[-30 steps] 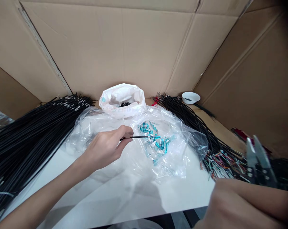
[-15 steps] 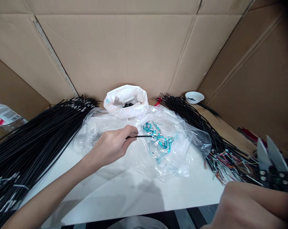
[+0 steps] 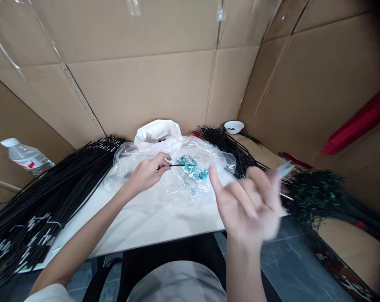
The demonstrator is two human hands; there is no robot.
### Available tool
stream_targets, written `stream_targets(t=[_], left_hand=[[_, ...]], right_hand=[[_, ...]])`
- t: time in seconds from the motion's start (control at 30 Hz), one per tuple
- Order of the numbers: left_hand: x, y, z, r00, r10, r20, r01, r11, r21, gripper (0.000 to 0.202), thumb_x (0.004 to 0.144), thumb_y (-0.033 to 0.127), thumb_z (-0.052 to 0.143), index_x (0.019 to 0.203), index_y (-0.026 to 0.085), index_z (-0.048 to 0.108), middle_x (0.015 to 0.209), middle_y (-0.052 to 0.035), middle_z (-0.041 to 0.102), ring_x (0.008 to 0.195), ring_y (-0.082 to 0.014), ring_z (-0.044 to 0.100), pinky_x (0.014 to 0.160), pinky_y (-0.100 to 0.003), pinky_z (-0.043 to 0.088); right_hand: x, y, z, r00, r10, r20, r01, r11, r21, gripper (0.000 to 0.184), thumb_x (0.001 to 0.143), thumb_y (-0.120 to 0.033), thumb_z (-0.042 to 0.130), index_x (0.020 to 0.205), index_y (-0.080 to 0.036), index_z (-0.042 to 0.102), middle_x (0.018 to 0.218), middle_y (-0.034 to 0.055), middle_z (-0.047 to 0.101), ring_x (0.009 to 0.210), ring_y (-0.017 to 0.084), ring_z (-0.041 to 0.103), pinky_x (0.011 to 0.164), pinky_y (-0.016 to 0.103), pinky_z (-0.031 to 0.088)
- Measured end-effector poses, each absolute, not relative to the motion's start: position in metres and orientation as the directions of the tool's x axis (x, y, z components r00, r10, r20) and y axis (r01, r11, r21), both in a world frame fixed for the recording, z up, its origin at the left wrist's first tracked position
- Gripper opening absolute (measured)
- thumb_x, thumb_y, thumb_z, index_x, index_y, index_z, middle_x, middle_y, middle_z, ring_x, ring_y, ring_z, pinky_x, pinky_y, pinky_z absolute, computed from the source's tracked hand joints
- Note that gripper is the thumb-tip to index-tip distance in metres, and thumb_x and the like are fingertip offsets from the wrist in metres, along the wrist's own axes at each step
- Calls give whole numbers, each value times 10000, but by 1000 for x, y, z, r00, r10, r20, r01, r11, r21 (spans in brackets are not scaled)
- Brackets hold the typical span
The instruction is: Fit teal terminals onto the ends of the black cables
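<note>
Centrally, a thin black wire point(image 3: 174, 165) lay over a crumpled clear plastic bag point(image 3: 136, 157) on the white table point(image 3: 152, 222). The left hand point(image 3: 145, 173) pinched its near end between thumb and fingers. Its far tip touched a small heap of teal connectors point(image 3: 192, 168) inside the bag.

Just behind the bag stood a white plastic bag point(image 3: 156, 131) with its mouth open. A thick bundle of black cables point(image 3: 51, 188) fanned across the left side of the table, and a water bottle point(image 3: 26, 157) lay beyond it against the cardboard wall point(image 3: 145, 84). A second, thinner bundle of black wires point(image 3: 227, 144) ran back on the right towards a small white bowl point(image 3: 234, 126). Further right sat a dark tangle of wire ends point(image 3: 315, 193).

The right hand point(image 3: 249, 205) was raised in front of the table's right edge, fingers spread and heavily blurred, covering part of the bag's near corner. A pale pointed shape point(image 3: 284, 170) showed by its fingertips, possibly a blade, but whether the hand gripped it could not be told.

Compared with half a second before, the right hand had risen from the bottom right corner, where the blades of a pair of snips had stood up beside it. The view had pulled back and swung right, so the bottle showed whole. The left hand had kept its pinch on the wire at the connectors.
</note>
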State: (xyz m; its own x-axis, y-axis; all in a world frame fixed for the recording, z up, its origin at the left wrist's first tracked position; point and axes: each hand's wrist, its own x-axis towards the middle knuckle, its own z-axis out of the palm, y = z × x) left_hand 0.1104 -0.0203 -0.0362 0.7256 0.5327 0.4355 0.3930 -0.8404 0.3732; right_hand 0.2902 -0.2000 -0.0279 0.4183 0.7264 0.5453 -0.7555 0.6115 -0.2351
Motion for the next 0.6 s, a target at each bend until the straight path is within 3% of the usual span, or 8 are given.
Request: stream_targets(t=[0.07,0.13,0.2,0.33,0.43,0.57,0.6], left_hand=[[112,-19,-35,718,526,456,387,-846,366,204,966,264,571,1161,233,519,969,-4,780,894,-194,750,814,-297,548],[113,-20,-32,719,510,471,381,-857,347,198,970,267,552,1162,225,522,962,-13,782,907,-197,750,826,-302,553],[112,-21,-27,731,488,477,375,-872,316,190,983,273,521,1166,221,531,981,-23,784,931,-203,749,831,-309,558],[114,-21,-21,766,449,460,369,-893,258,200,999,273,481,1178,227,558,1053,-28,780,909,-200,753,808,-310,571],[117,-22,-16,783,442,438,366,-897,250,222,993,285,497,1193,231,579,1116,-41,766,928,-200,751,830,-321,585],[106,-50,6,744,460,485,377,-888,264,365,967,354,584,1310,232,556,1365,-108,647,1279,-271,612,1048,-456,531],[98,-63,13,713,469,521,375,-883,282,376,982,358,561,1341,251,538,1349,-107,653,1272,-259,615,1031,-447,552]], right_hand=[[301,-175,-36,657,611,442,-361,769,-527,351,982,-428,583,700,-218,577,463,-131,277,394,70,257,889,372,535],[313,-149,-47,720,529,449,11,638,-770,317,907,-503,652,808,-203,669,519,-86,449,476,109,390,753,326,505],[323,-128,-57,601,660,450,183,435,-882,388,892,-555,622,835,-181,710,622,-13,581,598,159,495,654,303,438],[325,-107,-69,350,886,305,173,259,-950,420,812,-549,688,632,-169,692,575,5,551,619,163,463,587,279,337],[318,-104,-76,306,919,247,91,230,-969,400,723,-545,745,605,-167,697,568,0,547,579,145,439,556,274,319],[309,-105,-86,344,925,160,-46,187,-981,440,699,-611,714,623,-181,664,498,-46,413,504,113,333,544,280,328],[307,-106,-89,357,924,141,-79,180,-980,450,703,-627,701,632,-186,654,481,-63,364,488,106,300,546,284,335]])
